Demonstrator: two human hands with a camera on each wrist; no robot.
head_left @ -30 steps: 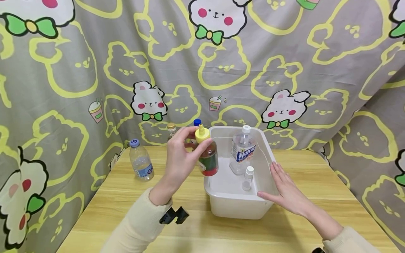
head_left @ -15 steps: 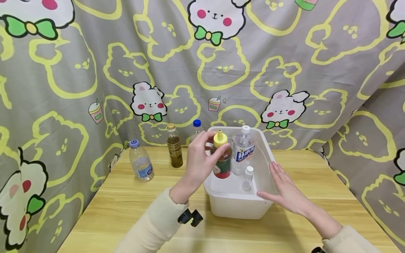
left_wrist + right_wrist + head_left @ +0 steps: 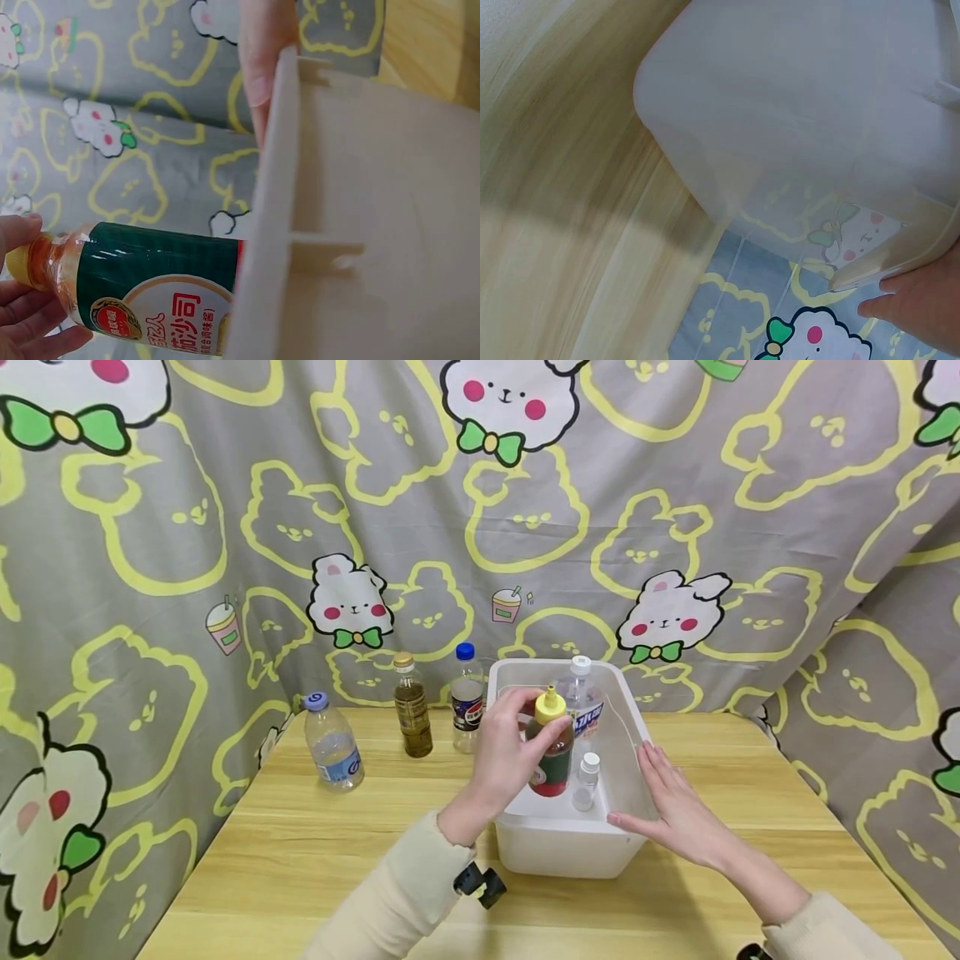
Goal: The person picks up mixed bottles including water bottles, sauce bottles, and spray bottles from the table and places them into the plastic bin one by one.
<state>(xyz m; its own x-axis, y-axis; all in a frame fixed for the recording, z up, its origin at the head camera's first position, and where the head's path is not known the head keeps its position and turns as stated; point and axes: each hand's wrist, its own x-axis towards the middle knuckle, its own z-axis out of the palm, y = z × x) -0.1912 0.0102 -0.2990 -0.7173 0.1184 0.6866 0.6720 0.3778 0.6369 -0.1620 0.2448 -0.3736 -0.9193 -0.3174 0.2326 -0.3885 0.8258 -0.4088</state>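
Note:
My left hand [image 3: 504,747] pinches a ketchup bottle [image 3: 555,768] near its yellow nozzle cap. The bottle hangs nearly upright over the white plastic bin [image 3: 570,852]; whether its base touches the bin floor I cannot tell. In the left wrist view the ketchup bottle [image 3: 154,281] shows its green label, with part of it behind the bin's rim. Inside the bin stand a clear drink bottle [image 3: 588,714], partly covered by the ketchup, and a small white-capped bottle [image 3: 587,785]. With extended fingers, my right hand [image 3: 678,814] rests on the bin's right rim near the front corner.
Left of the bin, on the wooden table [image 3: 300,877], stand a blue-capped cola bottle [image 3: 467,702], a bottle of brown liquid [image 3: 413,714] and a water bottle [image 3: 335,752] with a lilac cap. A patterned curtain [image 3: 420,485] hangs behind the table.
My left hand has carried the ketchup bottle rightward and slightly down, from the bin's left rim to above its inside. The table bottles it covered now show. My right hand stays on the rim.

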